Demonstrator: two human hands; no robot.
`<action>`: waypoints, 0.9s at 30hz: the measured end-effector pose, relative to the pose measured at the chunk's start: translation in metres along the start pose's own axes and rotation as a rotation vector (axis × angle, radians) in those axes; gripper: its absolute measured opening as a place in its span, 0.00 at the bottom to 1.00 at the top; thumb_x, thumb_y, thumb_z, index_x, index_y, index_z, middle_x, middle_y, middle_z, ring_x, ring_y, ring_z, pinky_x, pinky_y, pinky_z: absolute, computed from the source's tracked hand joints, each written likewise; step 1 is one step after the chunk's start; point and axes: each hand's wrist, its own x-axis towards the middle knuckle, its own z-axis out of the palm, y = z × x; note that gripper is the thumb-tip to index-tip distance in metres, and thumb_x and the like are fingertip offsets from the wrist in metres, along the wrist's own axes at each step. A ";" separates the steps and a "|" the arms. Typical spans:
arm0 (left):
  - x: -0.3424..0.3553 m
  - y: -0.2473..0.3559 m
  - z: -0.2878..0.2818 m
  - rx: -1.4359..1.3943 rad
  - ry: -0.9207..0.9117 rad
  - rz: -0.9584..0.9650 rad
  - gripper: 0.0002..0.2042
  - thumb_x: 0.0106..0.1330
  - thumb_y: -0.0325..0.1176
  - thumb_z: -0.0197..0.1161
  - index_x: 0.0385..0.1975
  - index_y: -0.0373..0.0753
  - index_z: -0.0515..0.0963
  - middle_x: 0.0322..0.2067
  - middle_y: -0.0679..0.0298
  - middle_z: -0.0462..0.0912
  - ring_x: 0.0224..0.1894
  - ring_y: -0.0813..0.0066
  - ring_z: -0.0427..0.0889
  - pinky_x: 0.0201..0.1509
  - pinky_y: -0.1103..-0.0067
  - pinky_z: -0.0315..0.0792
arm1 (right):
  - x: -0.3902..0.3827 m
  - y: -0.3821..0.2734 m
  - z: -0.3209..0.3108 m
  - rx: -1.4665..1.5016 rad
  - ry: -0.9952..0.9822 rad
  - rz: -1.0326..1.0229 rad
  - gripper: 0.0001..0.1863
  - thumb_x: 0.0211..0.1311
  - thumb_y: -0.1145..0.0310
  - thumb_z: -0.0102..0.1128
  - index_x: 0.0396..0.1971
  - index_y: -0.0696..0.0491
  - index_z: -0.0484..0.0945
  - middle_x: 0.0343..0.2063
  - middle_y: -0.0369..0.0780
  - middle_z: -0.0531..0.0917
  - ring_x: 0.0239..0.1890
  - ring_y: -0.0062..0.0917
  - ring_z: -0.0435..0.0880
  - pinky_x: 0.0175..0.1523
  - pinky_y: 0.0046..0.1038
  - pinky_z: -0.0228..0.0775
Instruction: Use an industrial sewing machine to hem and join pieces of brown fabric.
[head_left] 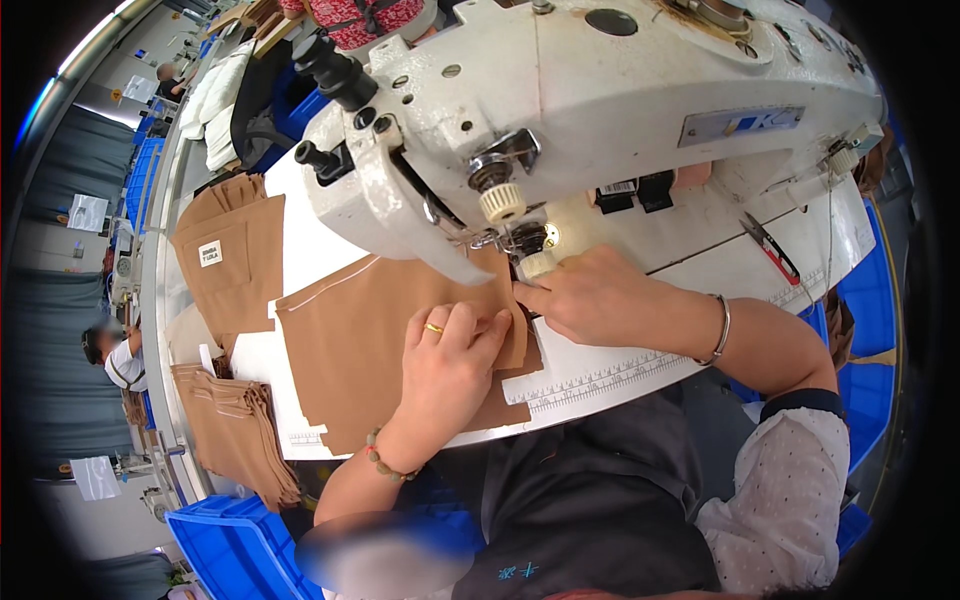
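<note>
My left hand (448, 365), with a gold ring, has its fingers curled on a brown fabric piece (350, 350), the thumb and forefinger at a folded strip along its right edge. My right hand (575, 300) is closed at that edge just below the needle area (535, 245) of a white sewing machine (600, 90), its fingertips on the fabric; what lies under them is partly hidden. The fabric lies on the white table (590, 380) with a printed ruler along its front. Scissors with red-and-black handles (770, 250) lie to the right of my right hand.
Stacks of brown pieces lie at the left, upper (225, 275) and lower (230, 430). Blue bins stand at lower left (225, 545) and right (865, 380). Behind the machine are white bundles (215, 105) and red patterned cloth (360, 15). Two other people (125, 355) sit farther left.
</note>
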 end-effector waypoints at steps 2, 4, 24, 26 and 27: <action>0.003 -0.002 0.004 -0.064 0.078 0.052 0.17 0.53 0.25 0.64 0.44 0.39 0.84 0.45 0.62 0.84 0.49 0.64 0.84 0.56 0.67 0.76 | 0.000 0.002 0.003 0.004 -0.019 0.004 0.11 0.52 0.71 0.63 0.38 0.53 0.81 0.22 0.36 0.79 0.24 0.30 0.84 0.28 0.33 0.73; 0.001 -0.006 0.015 -0.208 0.058 0.060 0.16 0.53 0.22 0.63 0.44 0.35 0.82 0.52 0.58 0.83 0.57 0.61 0.82 0.63 0.66 0.75 | 0.000 0.004 0.004 0.009 -0.039 0.007 0.19 0.50 0.69 0.65 0.46 0.51 0.83 0.21 0.35 0.81 0.24 0.31 0.84 0.28 0.34 0.72; -0.007 -0.002 0.023 -0.165 0.057 0.038 0.28 0.47 0.18 0.64 0.54 0.41 0.83 0.55 0.62 0.82 0.60 0.62 0.81 0.56 0.72 0.80 | 0.003 0.014 -0.002 0.324 0.062 0.108 0.05 0.55 0.73 0.61 0.32 0.54 0.81 0.27 0.41 0.83 0.29 0.37 0.85 0.34 0.38 0.76; -0.007 -0.002 0.021 -0.157 0.065 0.043 0.28 0.47 0.19 0.65 0.54 0.41 0.83 0.55 0.62 0.82 0.60 0.61 0.81 0.57 0.72 0.80 | 0.001 0.012 -0.002 0.223 0.022 0.051 0.06 0.55 0.71 0.62 0.33 0.53 0.82 0.28 0.39 0.82 0.28 0.35 0.85 0.33 0.37 0.76; -0.006 -0.001 0.017 -0.217 0.051 0.029 0.27 0.48 0.21 0.66 0.54 0.42 0.83 0.55 0.61 0.82 0.60 0.60 0.81 0.57 0.71 0.80 | 0.001 0.011 -0.001 0.122 -0.021 -0.003 0.06 0.55 0.70 0.64 0.34 0.52 0.82 0.28 0.38 0.81 0.27 0.33 0.85 0.32 0.35 0.76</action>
